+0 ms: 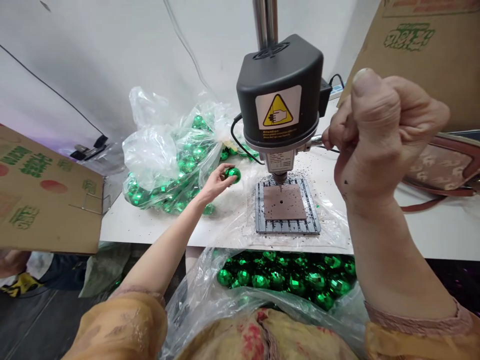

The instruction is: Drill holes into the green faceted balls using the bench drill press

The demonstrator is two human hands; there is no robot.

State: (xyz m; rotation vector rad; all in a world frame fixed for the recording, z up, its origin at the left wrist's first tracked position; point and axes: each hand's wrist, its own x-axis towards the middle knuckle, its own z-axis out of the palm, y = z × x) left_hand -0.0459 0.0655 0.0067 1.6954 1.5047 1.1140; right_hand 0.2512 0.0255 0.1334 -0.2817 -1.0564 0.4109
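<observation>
The green ball [234, 174] is round and shiny, with mirror-like facets on its surface. It is pinched in the fingertips of the left hand [216, 184], which cover its side at 9 o'clock. At 1 o'clock from the ball stands the black head of the drill press [279, 75], upright, with a yellow warning triangle on its front. Its thin bit [280, 188] points to 6 o'clock, and a metal bar [317, 140] goes from its lower part toward 3 o'clock.
</observation>
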